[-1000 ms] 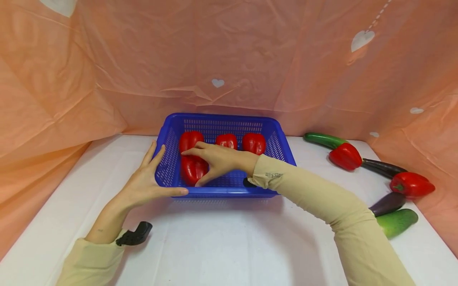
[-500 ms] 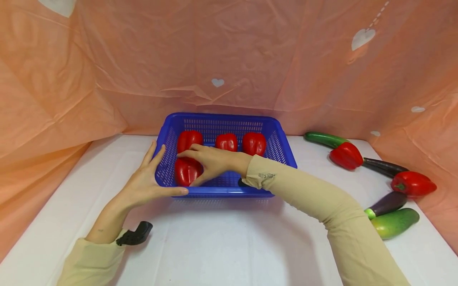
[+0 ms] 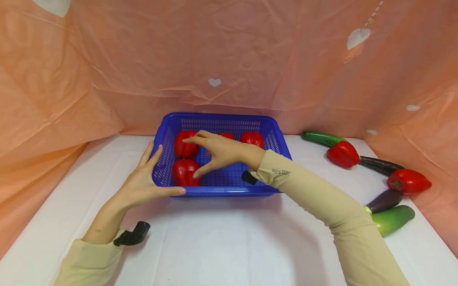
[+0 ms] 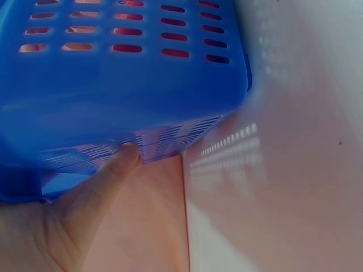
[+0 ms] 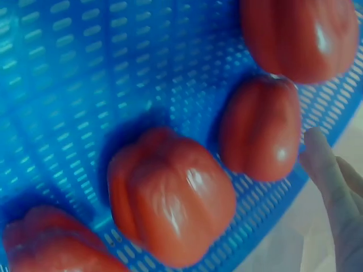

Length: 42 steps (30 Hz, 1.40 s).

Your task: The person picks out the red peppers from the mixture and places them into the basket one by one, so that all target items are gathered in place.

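Peach cloth (image 3: 250, 55) printed with white hearts hangs behind and beside a white-covered table (image 3: 204, 246), where a blue basket (image 3: 229, 192) with slotted walls sits. Just now, a person's right hand (image 3: 223, 150) has let go of a red pepper (image 3: 186, 178) in the basket's near left corner; half a second ago its fingers curved round it. That pepper has also shifted slightly left. Now the hand is spread wide and holds nothing, its fingers over the rear left pepper (image 3: 183, 147) and its thumb overlapping the near pepper's right edge; whether the thumb touches cannot be told. This suggests the near pepper has been settled in its place, making a column of two along the left end, with a middle pepper (image 3: 227, 135) and a right-hand pepper (image 3: 252, 138) along the back. The left hand (image 3: 141, 180) remains at the basket's left end, fingers straight and apart, thumb stretched along the near rim. The near pepper's stem end points away from the person, toward the rear left pepper; its long axis seems to run roughly front to back, though foreshortening hides any tilt.
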Tool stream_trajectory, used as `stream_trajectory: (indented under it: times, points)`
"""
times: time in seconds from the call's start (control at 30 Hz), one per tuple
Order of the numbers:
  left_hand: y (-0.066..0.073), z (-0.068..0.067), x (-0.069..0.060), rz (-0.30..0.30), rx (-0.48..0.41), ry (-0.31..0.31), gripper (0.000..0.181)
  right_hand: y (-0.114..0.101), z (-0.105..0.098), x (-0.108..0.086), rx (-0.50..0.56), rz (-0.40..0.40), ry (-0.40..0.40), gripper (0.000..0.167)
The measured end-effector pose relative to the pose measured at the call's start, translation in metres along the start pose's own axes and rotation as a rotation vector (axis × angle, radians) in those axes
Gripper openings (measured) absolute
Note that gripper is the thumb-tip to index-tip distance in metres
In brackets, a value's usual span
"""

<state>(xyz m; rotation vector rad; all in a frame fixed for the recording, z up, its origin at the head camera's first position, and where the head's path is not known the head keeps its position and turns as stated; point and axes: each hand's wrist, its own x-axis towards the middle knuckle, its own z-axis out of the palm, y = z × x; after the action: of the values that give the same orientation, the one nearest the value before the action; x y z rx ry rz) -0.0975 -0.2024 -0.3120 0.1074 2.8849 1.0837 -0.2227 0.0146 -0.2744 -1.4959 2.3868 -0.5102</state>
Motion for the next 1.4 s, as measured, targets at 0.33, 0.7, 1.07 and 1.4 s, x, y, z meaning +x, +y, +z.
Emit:
stream_trajectory:
  times: [0.33, 0.7, 1.07, 1.4]
  points:
    - [-0.002, -0.001, 0.002, -0.004, 0.007, -0.005, 0.128, 0.002, -0.019, -0.02, -0.005, -0.012, 0.155, 0.093]
    - [-0.006, -0.002, 0.004, 0.002, 0.0, -0.004, 0.129, 0.005, -0.032, -0.043, -0.05, 0.061, 0.219, 0.091]
    - [-0.01, -0.005, 0.004, 0.011, -0.011, 0.01, 0.127, 0.021, -0.038, -0.07, -0.081, 0.075, 0.303, 0.089]
    - [-0.017, -0.007, 0.005, 0.013, -0.004, 0.016, 0.127, 0.033, -0.041, -0.092, -0.063, 0.104, 0.336, 0.089]
